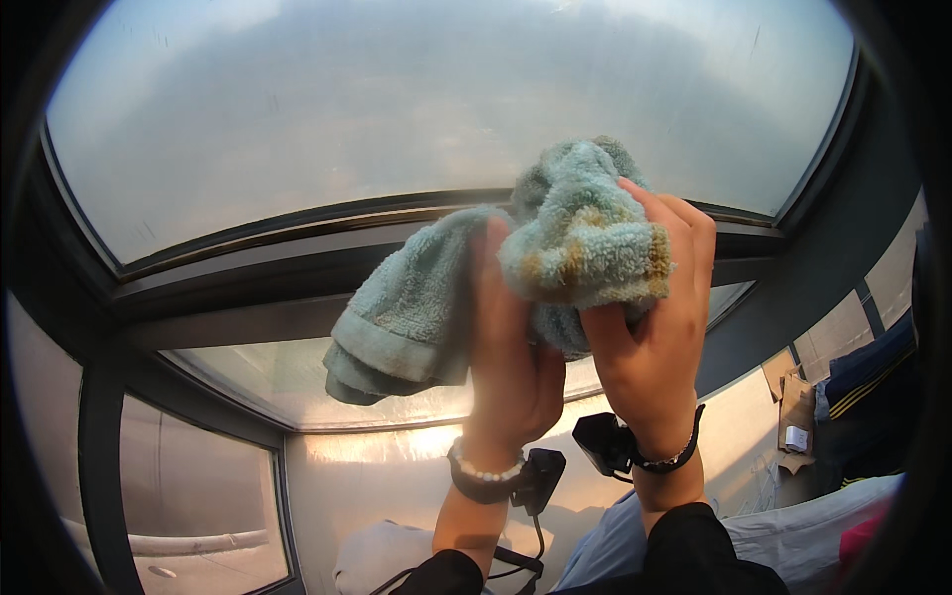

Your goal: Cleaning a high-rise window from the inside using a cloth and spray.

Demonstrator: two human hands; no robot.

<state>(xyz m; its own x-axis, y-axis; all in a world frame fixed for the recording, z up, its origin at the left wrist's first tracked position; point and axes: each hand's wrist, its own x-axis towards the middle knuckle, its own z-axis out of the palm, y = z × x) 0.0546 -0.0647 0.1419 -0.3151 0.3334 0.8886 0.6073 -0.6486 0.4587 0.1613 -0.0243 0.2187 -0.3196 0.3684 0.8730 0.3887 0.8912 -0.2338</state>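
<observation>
A light blue-green terry towel (pixel 587 245) with brown stains is bunched up in front of the window frame. My right hand (pixel 666 297) grips the bunched, stained part, its thumb beneath and fingers over the far side. My left hand (pixel 506 335) is raised beside it, with towel cloth around its fingers and a loose fold hanging to the left. Behind the towel runs the dark lower rail (pixel 282 230) of the frame, below a large hazy window pane (pixel 357 111). Whether the towel touches the rail cannot be seen.
Below the rail is a lower glass pane (pixel 297 379), with a side window (pixel 201 476) at left. Clothes (pixel 866 394) and a piece of cardboard (pixel 797 416) are at right. Black devices (pixel 541 480) with cables are strapped to both wrists.
</observation>
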